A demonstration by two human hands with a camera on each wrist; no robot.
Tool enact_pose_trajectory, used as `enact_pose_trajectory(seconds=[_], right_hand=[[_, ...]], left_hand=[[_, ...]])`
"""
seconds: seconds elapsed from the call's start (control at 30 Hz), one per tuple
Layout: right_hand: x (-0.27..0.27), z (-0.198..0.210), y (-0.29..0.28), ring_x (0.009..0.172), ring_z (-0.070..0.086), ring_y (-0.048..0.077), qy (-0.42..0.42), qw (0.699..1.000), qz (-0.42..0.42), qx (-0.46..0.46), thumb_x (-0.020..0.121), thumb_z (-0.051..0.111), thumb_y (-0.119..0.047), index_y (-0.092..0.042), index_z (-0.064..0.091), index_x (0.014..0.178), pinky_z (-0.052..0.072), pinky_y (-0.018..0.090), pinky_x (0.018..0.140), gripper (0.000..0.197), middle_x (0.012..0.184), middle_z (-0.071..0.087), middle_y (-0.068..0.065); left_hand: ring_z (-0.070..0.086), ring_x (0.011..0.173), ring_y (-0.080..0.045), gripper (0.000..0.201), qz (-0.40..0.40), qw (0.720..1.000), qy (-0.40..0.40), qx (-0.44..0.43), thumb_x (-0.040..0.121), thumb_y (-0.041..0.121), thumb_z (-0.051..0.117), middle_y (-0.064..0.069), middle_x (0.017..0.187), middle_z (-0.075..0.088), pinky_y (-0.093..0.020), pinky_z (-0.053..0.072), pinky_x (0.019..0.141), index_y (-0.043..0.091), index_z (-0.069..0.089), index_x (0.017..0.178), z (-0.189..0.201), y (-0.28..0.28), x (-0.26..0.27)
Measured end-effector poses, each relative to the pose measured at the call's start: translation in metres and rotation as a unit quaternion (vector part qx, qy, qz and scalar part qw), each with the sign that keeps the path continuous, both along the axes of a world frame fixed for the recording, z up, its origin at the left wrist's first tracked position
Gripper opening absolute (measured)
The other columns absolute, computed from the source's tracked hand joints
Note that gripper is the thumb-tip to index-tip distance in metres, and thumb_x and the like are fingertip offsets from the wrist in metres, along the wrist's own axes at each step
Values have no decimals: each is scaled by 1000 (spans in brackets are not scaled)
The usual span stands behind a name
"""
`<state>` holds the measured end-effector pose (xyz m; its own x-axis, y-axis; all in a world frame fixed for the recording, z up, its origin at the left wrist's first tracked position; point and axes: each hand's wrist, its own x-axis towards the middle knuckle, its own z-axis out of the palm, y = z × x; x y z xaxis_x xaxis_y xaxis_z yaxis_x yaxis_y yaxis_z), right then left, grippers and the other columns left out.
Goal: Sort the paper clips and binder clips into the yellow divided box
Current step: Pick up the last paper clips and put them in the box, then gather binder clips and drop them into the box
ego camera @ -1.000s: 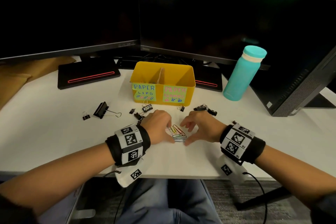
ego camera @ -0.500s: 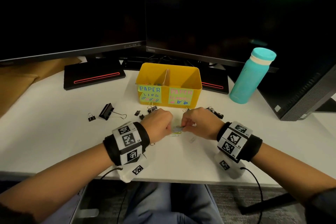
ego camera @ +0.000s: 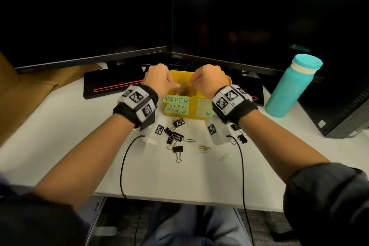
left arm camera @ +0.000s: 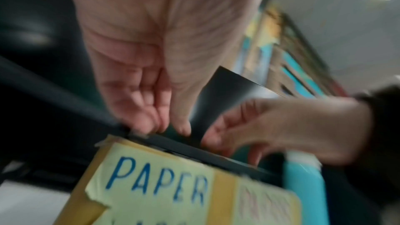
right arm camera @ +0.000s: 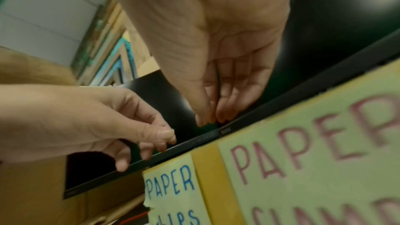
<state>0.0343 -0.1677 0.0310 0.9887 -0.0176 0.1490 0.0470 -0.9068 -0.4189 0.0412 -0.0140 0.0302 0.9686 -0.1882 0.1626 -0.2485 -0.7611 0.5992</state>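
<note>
The yellow divided box [ego camera: 192, 106] stands at the back of the white table, with a "PAPER CLIPS" label on its left half. Both hands hover over that left compartment, fingers pointing down. My left hand [ego camera: 175, 86] has thumb and fingers bunched [left arm camera: 168, 129]; nothing shows between them. My right hand [ego camera: 192, 82] presses thumb to fingertips [right arm camera: 210, 121], seemingly on paper clips. Loose coloured paper clips [ego camera: 204, 148] and black binder clips [ego camera: 177, 149] lie on the table in front of the box.
A teal bottle [ego camera: 289, 90] stands right of the box, and a dark computer case [ego camera: 349, 118] sits at the far right. Two monitors [ego camera: 99, 16] rise close behind the box. More binder clips [ego camera: 242, 138] lie under my right wrist.
Both hands lifted off the table, where they pinched paper clips, and moved forward to hover over the box's left compartment. Fewer paper clips lie on the table.
</note>
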Motion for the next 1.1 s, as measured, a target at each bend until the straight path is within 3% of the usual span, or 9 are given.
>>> enact_pose_trajectory(seconds=[0.1, 0.13, 0.2, 0.33, 0.5, 0.67, 0.77, 0.93, 1.1], right_hand=[[-36, -6, -33, 72, 64, 13, -17, 992, 114, -43, 81, 64, -15, -23, 73, 79, 59, 35, 74, 12, 79, 70, -4], [-52, -10, -45, 69, 63, 10, 33, 984, 168, -57, 77, 71, -16, -21, 73, 80, 58, 34, 73, 6, 77, 70, -4], [-80, -26, -67, 70, 65, 11, 158, 961, 217, -67, 68, 82, -23, -20, 74, 82, 57, 29, 70, 17, 79, 73, -1], [-101, -61, -89, 73, 68, 11, 242, 947, 201, -64, 58, 86, -34, -25, 74, 79, 57, 35, 75, 26, 79, 75, -3], [-106, -73, -89, 66, 67, 5, 241, 945, 220, 0, 68, 82, -27, -26, 72, 71, 57, 32, 77, 10, 76, 76, -1], [-114, -76, -87, 69, 58, 5, 236, 942, 229, -69, 79, 71, -35, -29, 64, 76, 51, 28, 71, 9, 80, 65, -8], [-120, -79, -76, 72, 55, 8, 223, 944, 223, -101, 84, 64, -33, -24, 64, 85, 47, 27, 70, 8, 82, 66, -7], [-109, -83, -48, 76, 57, 9, 175, 973, 149, -14, 84, 65, -35, -23, 60, 105, 51, 33, 77, 24, 73, 59, -17], [-100, -87, -31, 80, 56, 11, 171, 971, 147, -79, 83, 64, -37, -27, 65, 95, 38, 26, 66, 16, 81, 60, -13]], left_hand=[[64, 75, -13, 6, -75, 994, -44, 60, 83, 16, 69, 0, 82, 68, -29, 56, 77, 11, 71, 82, -21, -4, -28], [64, 73, -12, 4, -125, 988, -24, 84, 81, 15, 71, -1, 82, 70, -29, 56, 75, 12, 73, 80, -30, -4, -39], [62, 70, -11, 9, -202, 970, 37, 133, 76, 16, 76, -3, 83, 72, -27, 54, 69, 11, 74, 82, -48, -6, -53], [63, 79, -17, 16, -210, 953, 61, 210, 73, 19, 78, -1, 88, 71, -29, 49, 67, 12, 73, 86, -64, -20, -54], [59, 69, -16, 7, -215, 943, 58, 246, 77, 15, 74, 6, 68, 62, -36, 55, 80, 10, 72, 74, -71, -29, -58], [62, 89, -31, 15, -236, 918, 49, 315, 91, 15, 52, -12, 97, 65, -36, 47, 67, 4, 62, 89, -78, -24, -63], [62, 83, -25, 18, -222, 939, 16, 261, 94, 18, 49, -9, 93, 66, -33, 49, 68, 7, 62, 87, -69, -17, -62], [60, 79, -15, 12, -88, 988, -102, 80, 93, 18, 53, -1, 88, 63, -29, 53, 77, 12, 63, 94, -36, -1, -23], [60, 85, -16, 20, -46, 992, -82, 84, 90, 26, 58, -7, 97, 66, -35, 55, 84, 9, 64, 100, -30, 5, 13]])
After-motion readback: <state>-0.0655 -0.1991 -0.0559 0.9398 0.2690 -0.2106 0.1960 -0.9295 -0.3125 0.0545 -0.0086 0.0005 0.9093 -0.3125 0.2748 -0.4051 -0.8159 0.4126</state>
